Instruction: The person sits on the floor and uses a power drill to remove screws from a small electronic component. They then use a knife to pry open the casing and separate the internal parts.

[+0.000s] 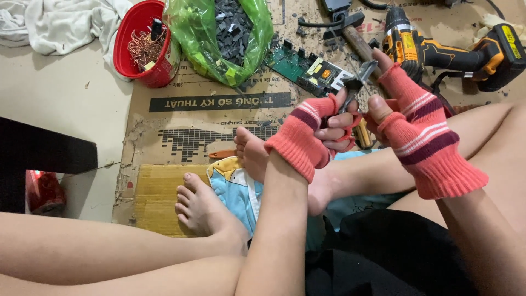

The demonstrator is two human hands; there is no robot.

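Red-gloved left hand (323,129) grips pliers (350,93), handles hidden in our fingers; long axis rises toward upper right. Right hand (408,118) pinches a small part (368,68), indistinct, above cardboard (181,137).

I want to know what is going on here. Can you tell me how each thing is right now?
Left hand: gloved, gripping pliers.
Right hand: gloved, pinching a small part at the pliers' tip.
Red tub: open, copper wire inside.
Green bag: open, full of dark pieces.
Circuit board: flat on the cardboard, partly stripped.
Drill: lying on its side.
Hammer: lying down.
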